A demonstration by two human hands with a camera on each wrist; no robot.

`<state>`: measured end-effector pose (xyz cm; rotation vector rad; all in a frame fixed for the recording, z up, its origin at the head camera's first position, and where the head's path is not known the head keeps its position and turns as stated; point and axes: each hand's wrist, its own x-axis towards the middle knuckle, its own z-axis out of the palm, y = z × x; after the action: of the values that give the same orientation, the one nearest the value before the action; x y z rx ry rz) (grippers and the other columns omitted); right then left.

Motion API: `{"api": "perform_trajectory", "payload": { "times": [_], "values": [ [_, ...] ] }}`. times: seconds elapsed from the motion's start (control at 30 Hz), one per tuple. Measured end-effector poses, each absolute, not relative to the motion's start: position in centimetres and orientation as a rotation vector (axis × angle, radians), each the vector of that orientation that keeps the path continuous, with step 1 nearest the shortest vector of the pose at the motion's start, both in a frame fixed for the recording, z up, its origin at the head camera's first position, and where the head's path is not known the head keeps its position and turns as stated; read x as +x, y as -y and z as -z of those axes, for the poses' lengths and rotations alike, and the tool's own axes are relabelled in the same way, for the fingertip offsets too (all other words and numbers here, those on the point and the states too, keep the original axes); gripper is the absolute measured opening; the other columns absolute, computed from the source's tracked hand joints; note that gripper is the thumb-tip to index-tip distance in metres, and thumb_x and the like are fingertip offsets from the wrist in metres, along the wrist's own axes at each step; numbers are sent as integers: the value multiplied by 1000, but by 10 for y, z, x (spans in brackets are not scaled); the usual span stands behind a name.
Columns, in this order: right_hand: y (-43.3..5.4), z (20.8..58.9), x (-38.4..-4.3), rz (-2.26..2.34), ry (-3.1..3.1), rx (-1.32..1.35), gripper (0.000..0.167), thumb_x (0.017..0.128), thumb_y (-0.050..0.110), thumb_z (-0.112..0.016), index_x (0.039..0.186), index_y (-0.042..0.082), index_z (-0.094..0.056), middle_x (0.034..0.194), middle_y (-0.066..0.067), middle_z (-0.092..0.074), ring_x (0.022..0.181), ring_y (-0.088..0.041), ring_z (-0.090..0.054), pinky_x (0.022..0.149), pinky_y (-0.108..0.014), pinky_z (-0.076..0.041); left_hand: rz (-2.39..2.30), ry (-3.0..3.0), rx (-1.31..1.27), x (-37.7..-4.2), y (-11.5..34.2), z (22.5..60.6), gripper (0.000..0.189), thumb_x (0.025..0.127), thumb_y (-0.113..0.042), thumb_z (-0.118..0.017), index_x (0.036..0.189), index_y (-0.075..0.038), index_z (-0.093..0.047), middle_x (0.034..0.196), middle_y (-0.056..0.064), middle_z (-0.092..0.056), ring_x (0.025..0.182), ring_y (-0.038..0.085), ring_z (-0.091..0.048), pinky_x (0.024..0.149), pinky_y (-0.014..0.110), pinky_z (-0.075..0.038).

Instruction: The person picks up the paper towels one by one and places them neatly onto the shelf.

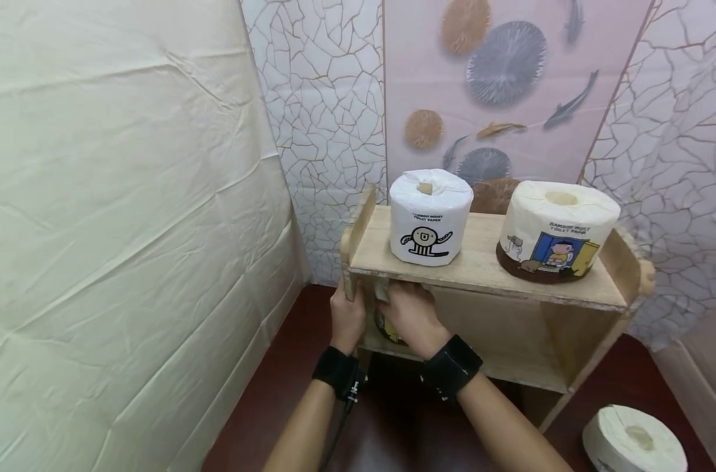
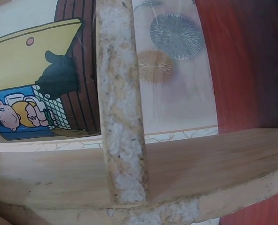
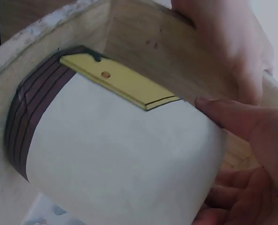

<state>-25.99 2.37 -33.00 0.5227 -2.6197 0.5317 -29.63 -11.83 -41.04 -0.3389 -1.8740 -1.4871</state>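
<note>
A wooden shelf (image 1: 482,239) has an upper board and a compartment below. My left hand (image 1: 347,313) grips its left side panel (image 3: 143,42), fingers wrapped over the panel's edge. My right hand (image 1: 414,313) reaches under the upper board and holds a wrapped toilet paper roll (image 3: 125,140) by its upper end, thumb on one side and fingers on the other. That roll stands at the compartment's left end, against the side panel; its yellow and brown print also shows in the left wrist view. In the head view, my hand and the board hide most of it.
On the upper board stand a white toilet paper roll (image 1: 425,226) at left and a cream one (image 1: 555,229) at right. Another roll (image 1: 632,442) is on the dark red surface (image 1: 275,393) at lower right. Cloth-covered walls (image 1: 128,196) rise to the left and behind.
</note>
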Motion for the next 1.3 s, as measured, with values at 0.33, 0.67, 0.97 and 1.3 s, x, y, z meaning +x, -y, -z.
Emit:
{"api": "perform_trajectory", "payload": {
  "times": [0.33,0.67,0.97,1.3],
  "values": [
    [-22,334,-263,-448,2570,486,57,91,24,-83,138,-3,-65,94,-20,-71,62,-28,-62,45,-37,-44,1522,1854,-323,-295,117,410,44,110,-9,-58,153,-7,-52,105,22,-72,72,32,-68,66,39,-52],
    [-27,333,-261,-468,2571,482,59,88,17,-84,141,1,-64,102,-20,-70,65,-28,-60,48,-39,-45,1498,1862,-319,-295,118,409,40,110,-13,-58,150,-6,-56,92,21,-70,60,19,-57,59,33,-47],
    [-38,326,-255,-513,2592,480,50,88,15,-81,136,8,-69,119,-19,-70,78,-30,-62,58,-43,-50,1518,1851,-338,-294,117,409,42,110,-8,-57,152,-6,-53,85,25,-63,61,25,-50,67,38,-48],
    [-51,318,-252,-641,2609,542,67,88,13,-81,151,10,-58,138,-18,-62,89,-28,-59,73,-46,-54,1538,1823,-336,-297,116,410,43,107,-3,-60,150,-2,-54,138,25,-65,122,40,-68,95,54,-57]
  ]
}}
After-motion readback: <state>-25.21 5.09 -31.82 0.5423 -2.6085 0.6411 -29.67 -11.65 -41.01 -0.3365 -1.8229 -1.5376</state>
